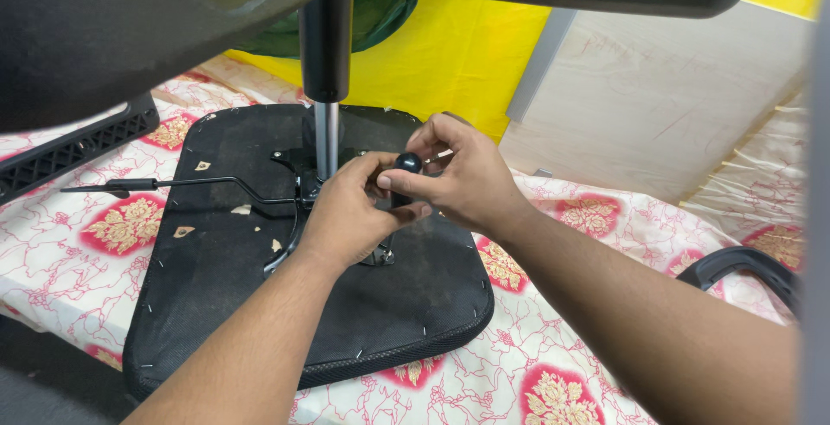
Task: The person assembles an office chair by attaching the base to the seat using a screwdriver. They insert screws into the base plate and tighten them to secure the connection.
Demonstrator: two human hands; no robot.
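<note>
An upturned black chair seat (216, 278) lies on a table covered with a white, red-flowered cloth (536, 364). A chrome and black gas-lift column (326, 88) rises from the metal mechanism at the seat's middle. My left hand (346, 213) rests on that mechanism, fingers curled by the column's foot. My right hand (458, 178) pinches a small round black knob (408, 163) between thumb and fingers, just right of the column. A thin black lever (173, 184) juts out leftward from the mechanism.
A large black chair part (130, 19) overhangs the top of the view. A black ribbed armrest (69, 153) lies at left, and another curved black armrest (743, 265) at right. Behind are a yellow sheet (450, 53) and a pale board (666, 96).
</note>
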